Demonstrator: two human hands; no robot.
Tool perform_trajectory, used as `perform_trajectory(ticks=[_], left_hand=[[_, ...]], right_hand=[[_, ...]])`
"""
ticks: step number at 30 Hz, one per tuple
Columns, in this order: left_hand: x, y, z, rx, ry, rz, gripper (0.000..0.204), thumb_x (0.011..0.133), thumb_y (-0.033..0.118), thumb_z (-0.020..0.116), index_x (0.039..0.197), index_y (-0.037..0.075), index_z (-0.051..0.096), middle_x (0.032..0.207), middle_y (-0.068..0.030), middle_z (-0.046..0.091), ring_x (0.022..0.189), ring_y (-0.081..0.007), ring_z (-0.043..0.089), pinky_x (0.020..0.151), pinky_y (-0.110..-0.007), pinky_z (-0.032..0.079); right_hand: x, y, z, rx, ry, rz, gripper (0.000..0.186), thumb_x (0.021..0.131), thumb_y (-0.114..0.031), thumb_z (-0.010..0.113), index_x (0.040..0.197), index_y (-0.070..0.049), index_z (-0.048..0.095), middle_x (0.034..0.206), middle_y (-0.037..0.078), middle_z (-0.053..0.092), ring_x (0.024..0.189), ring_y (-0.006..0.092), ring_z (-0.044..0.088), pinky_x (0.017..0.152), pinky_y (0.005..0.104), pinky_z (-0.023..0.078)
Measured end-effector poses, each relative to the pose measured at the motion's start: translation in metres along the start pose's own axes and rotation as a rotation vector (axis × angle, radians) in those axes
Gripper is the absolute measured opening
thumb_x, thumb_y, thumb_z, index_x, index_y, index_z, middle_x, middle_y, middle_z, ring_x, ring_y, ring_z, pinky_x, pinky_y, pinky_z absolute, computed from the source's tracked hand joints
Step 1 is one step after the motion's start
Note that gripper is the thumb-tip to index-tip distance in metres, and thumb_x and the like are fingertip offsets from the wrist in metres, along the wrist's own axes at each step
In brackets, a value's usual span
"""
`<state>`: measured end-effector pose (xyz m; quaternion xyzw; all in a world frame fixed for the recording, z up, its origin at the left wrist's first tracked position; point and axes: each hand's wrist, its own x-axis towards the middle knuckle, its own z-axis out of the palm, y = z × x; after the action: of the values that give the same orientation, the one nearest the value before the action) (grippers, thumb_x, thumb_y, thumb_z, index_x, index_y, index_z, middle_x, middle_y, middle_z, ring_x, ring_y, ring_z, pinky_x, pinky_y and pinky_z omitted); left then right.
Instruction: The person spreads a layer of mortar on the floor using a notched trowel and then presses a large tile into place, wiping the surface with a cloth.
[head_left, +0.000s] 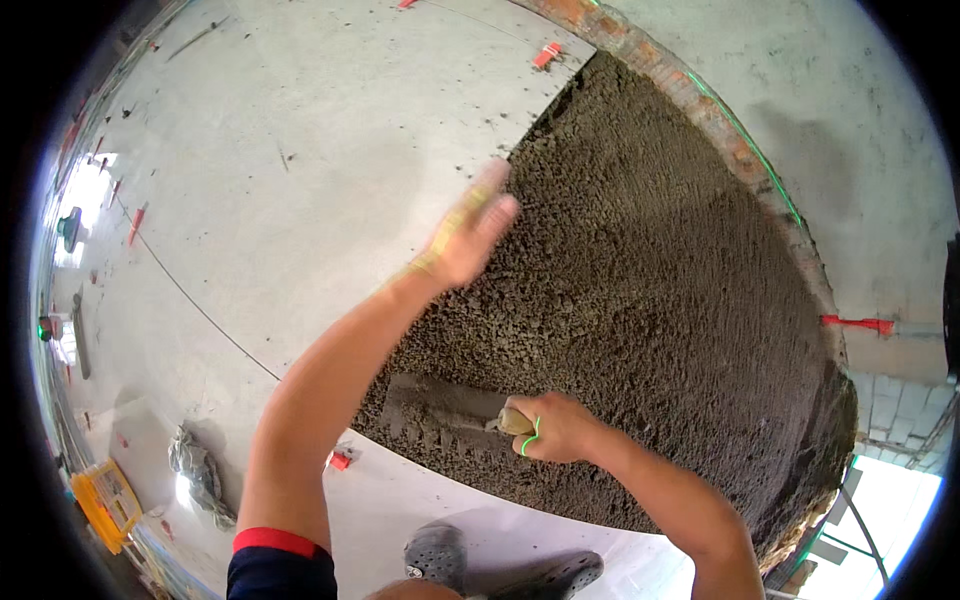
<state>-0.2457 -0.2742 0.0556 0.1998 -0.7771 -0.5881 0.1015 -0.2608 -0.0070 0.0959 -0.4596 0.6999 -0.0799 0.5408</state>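
A bed of dark, crumbly mortar (640, 260) fills the gap between laid pale floor tiles (330, 120) and the wall. My right hand (562, 428) grips the wooden handle (515, 421) of a trowel. The trowel's flat grey blade (440, 403) lies on the mortar near its lower left edge, in a smoothed patch. My left hand (468, 235), slightly blurred, is held with its fingers stretched out by the edge where tile meets mortar. It holds nothing; whether it touches the surface I cannot tell.
Red tile clips (547, 55) sit along the tile joints. A brick strip (690, 100) borders the mortar at the wall, with a green laser line. At lower left are a crumpled plastic bag (198, 472) and a yellow container (107, 503). My dark clogs (436, 552) stand on tile.
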Motion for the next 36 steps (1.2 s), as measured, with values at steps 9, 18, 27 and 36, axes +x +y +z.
perform_trajectory(ticks=[9, 18, 27, 36], left_hand=[[0.000, -0.104, -0.109, 1.098, 0.430, -0.069, 0.059, 0.108, 0.049, 0.036, 0.152, 0.010, 0.044, 0.162, -0.0056, 0.036, 0.153, -0.0239, 0.027, 0.126, -0.041, 0.023], [0.007, -0.098, -0.108, 0.989, 0.486, -0.060, 0.048, 0.105, 0.035, 0.047, 0.146, 0.009, 0.052, 0.157, -0.0076, 0.044, 0.149, -0.0261, 0.035, 0.123, -0.040, 0.028], [0.003, -0.106, -0.115, 1.035, 0.480, -0.071, 0.049, 0.107, 0.034, 0.046, 0.150, 0.011, 0.048, 0.159, -0.0067, 0.042, 0.148, -0.0280, 0.036, 0.124, -0.042, 0.028], [0.004, -0.101, -0.116, 0.997, 0.445, -0.112, 0.050, 0.106, 0.033, 0.045, 0.150, 0.010, 0.047, 0.160, -0.0073, 0.040, 0.151, -0.0257, 0.032, 0.125, -0.042, 0.026]], right_hand=[[0.060, 0.019, -0.128, 0.465, 0.032, 0.131, 0.030, 0.077, -0.013, 0.064, 0.106, -0.003, 0.066, 0.075, 0.002, 0.061, 0.060, 0.0118, 0.056, 0.051, 0.0297, 0.045], [0.104, 0.060, -0.216, 0.499, 0.258, 0.195, 0.031, 0.078, -0.021, 0.064, 0.104, -0.006, 0.061, 0.080, 0.004, 0.061, 0.055, 0.0135, 0.053, 0.049, 0.0321, 0.043], [0.125, 0.049, -0.234, 0.436, 0.151, 0.109, 0.021, 0.082, -0.020, 0.063, 0.099, -0.008, 0.064, 0.082, 0.004, 0.063, 0.066, 0.0133, 0.055, 0.051, 0.0318, 0.045], [0.110, 0.061, -0.270, 0.280, 0.325, 0.059, 0.023, 0.080, -0.023, 0.064, 0.094, -0.005, 0.062, 0.071, 0.003, 0.057, 0.059, 0.0155, 0.053, 0.055, 0.0340, 0.047]])
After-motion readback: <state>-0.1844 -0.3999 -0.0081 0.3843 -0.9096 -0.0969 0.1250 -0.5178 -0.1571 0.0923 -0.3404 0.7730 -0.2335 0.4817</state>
